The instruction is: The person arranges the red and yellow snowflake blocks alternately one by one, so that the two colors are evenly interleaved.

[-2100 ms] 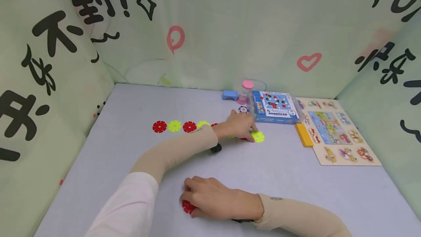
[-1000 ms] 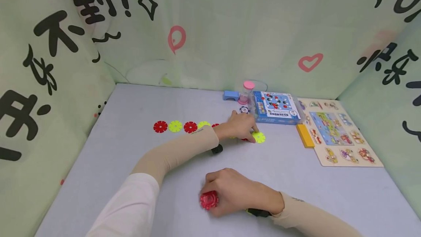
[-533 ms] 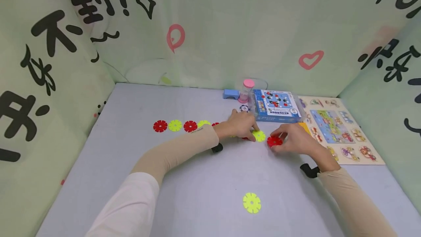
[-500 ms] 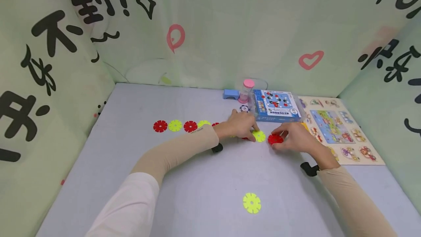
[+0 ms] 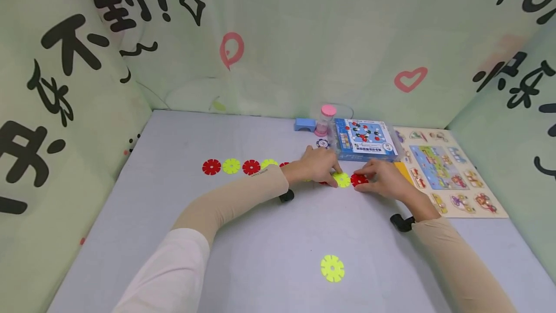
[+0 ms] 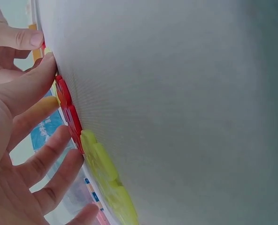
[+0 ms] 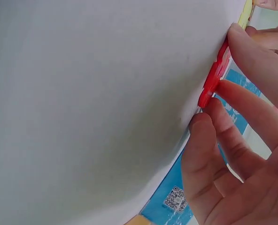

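Observation:
A row of flat notched snowflake discs, alternately red and yellow-green, runs across the table in the head view. At its left end lie a red disc (image 5: 211,167) and a yellow-green disc (image 5: 231,165); my left forearm covers part of the middle. My left hand (image 5: 319,164) holds a yellow-green disc (image 5: 342,179) between thumb and finger near the row's right end. Right beside that, my right hand (image 5: 388,181) pinches a red disc (image 5: 358,180) by its edges, low at the tabletop in the right wrist view. A single yellow-green disc (image 5: 332,268) lies nearer the front.
Behind the hands stand a blue boxed set (image 5: 365,139), a pink-capped hourglass-like bottle (image 5: 325,120) and a blue arch block (image 5: 305,124). A wooden picture puzzle board (image 5: 438,163) lies at right, with a yellow block (image 5: 404,173) against it. Printed curtains enclose the table.
My right hand has carried the red disc from the front up to the row's right end and slid it against the yellow-green one. The front yellow-green disc came into view. My left hand stayed put.

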